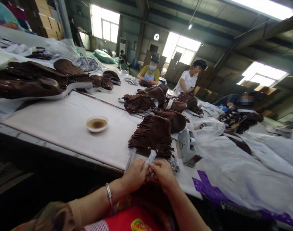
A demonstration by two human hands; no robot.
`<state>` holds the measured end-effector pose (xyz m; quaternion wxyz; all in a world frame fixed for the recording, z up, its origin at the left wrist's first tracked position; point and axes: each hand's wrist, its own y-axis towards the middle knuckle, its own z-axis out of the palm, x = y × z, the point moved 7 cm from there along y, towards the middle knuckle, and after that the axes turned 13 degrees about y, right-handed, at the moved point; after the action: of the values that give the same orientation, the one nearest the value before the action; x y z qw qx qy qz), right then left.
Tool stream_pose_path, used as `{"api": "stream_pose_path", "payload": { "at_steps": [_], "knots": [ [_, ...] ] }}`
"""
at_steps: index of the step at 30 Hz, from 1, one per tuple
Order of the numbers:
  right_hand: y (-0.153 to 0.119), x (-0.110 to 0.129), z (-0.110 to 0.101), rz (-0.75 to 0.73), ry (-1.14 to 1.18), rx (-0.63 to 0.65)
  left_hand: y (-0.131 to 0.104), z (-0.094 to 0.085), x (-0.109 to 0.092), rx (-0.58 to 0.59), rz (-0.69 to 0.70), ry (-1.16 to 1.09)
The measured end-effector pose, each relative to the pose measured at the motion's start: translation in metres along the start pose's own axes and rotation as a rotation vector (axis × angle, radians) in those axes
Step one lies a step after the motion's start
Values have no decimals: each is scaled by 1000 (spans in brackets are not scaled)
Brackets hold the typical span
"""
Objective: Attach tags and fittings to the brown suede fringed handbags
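A dark brown fringed bag (152, 133) lies at the near edge of the white table (62, 123), its two brass eyelets facing me. My left hand (135, 175), with a silver bangle at the wrist, is closed on a pale wrapped strip (150, 158) that reaches up to the bag's lower edge. Close beside it, my right hand (162, 173) is pinched at the strip's lower end; what lies between its fingertips is too small to tell. The hands almost touch each other.
A shallow dish (97, 124) of brown liquid stands left of centre. Right of the bag is a grey tape dispenser (188, 147). Brown bags (34, 78) pile up at left and behind. Plastic sheeting (245, 166) covers the right side. Several people sit across the table.
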<state>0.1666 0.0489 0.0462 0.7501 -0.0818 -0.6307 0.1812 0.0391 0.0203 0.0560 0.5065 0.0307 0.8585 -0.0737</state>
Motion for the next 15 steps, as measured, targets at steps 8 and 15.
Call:
{"api": "stream_pose_path", "payload": {
  "at_steps": [8, 15],
  "knots": [
    [1, -13, 2, 97, 244, 102, -2, 13, 8, 120, -270, -448],
    [0, -5, 4, 13, 399, 157, -3, 27, 10, 249, -355, -840]
  ]
}}
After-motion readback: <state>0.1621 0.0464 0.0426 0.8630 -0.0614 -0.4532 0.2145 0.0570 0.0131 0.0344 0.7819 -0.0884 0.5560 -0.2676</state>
